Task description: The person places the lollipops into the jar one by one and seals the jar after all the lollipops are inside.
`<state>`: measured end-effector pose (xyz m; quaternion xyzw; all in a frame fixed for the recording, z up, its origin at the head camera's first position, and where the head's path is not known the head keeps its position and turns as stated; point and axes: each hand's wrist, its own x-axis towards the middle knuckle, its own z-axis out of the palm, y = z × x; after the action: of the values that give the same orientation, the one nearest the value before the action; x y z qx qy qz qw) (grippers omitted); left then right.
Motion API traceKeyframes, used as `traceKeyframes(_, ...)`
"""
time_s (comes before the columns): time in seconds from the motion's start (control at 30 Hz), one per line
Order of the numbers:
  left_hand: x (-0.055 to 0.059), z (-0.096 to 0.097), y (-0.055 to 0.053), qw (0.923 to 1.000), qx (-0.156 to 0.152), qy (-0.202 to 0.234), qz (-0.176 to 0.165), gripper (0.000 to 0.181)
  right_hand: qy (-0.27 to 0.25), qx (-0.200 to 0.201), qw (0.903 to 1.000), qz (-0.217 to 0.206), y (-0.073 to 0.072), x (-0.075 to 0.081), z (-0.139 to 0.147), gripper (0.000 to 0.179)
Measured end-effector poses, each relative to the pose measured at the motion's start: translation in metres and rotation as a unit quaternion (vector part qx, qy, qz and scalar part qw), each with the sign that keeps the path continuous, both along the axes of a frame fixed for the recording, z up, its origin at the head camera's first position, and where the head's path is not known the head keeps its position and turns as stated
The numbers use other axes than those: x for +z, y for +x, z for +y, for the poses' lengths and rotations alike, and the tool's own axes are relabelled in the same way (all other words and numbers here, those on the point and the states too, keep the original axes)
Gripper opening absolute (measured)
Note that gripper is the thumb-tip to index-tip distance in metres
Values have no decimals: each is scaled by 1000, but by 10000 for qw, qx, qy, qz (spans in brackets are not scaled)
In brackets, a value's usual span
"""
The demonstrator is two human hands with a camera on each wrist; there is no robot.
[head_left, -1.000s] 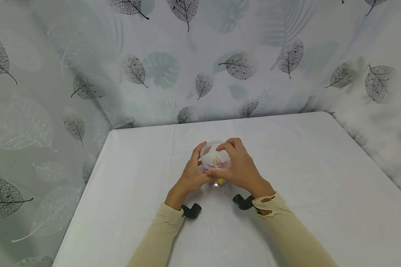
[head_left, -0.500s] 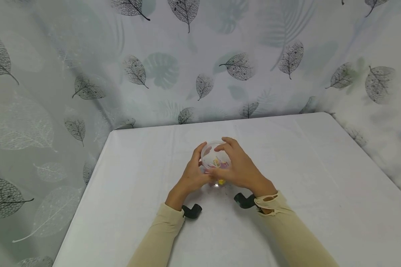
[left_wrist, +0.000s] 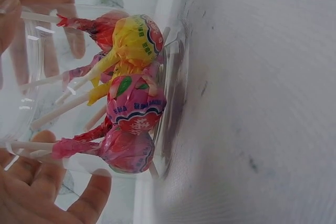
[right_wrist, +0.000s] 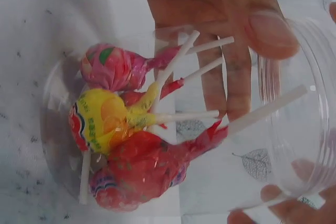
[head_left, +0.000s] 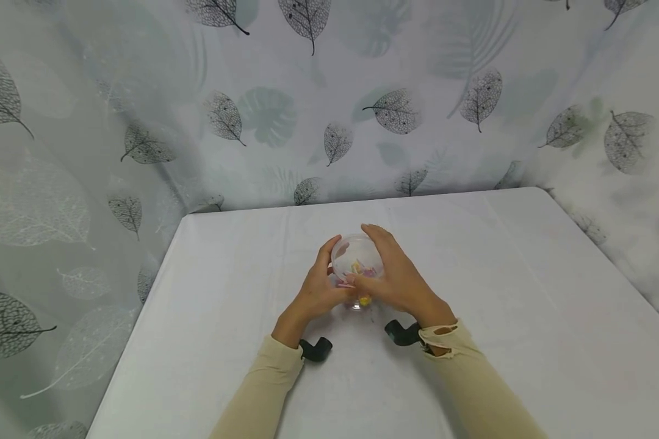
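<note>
A clear plastic jar (head_left: 357, 251) stands upright between the two hands, its base low at the white table. Several wrapped lollipops (left_wrist: 134, 153) lie inside with heads down and white sticks mostly up, among them a yellow one (right_wrist: 100, 121) and a red one (right_wrist: 139, 166). My left hand (head_left: 314, 291) grips the jar's left side, thumb across the near side. Higher up, my right hand (head_left: 398, 281) holds the jar around its ringed clear top (right_wrist: 294, 108), thumb in front and fingers on the far side. I cannot tell whether a clear lid sits on it.
The white table (head_left: 241, 262) reaches to a curtain (head_left: 318, 91) printed with leaves at the back and sides. A black elbow-shaped piece (head_left: 316, 349) sits at the left wrist, another black piece (head_left: 401, 332) at the right.
A right finger that was bent over the jar's top has drawn off it, and the right fingers now lie straighter along the far side. The left hand and jar have hardly moved.
</note>
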<state>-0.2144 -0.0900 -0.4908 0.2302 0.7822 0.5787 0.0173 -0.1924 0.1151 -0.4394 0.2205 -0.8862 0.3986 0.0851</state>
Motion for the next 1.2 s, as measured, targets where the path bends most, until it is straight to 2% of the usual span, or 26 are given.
traceKeyframes(0.17,0,1,1,9999,7,14,-130,113,-272,106,9994,-197,2,-2,4,89)
traceKeyframes(0.4,-1,0,1,9999,28,-9,-117,112,-569,-9,9981,226,-1,-8,4,94)
traceKeyframes(0.63,-1,0,2,9999,-3,-77,80,110,-780,382,9962,-95,-1,-11,3,99)
traceKeyframes(0.87,-1,1,2,9999,4,-103,46,110,-838,140,9962,196,-1,-11,-3,100)
traceKeyframes(1.1,-2,1,0,9998,-70,-58,154,108,-843,581,9947,52,-4,-12,2,101)
traceKeyframes(1.2,-1,0,1,9999,-39,-65,139,110,-945,585,9938,-12,-5,-13,1,98)
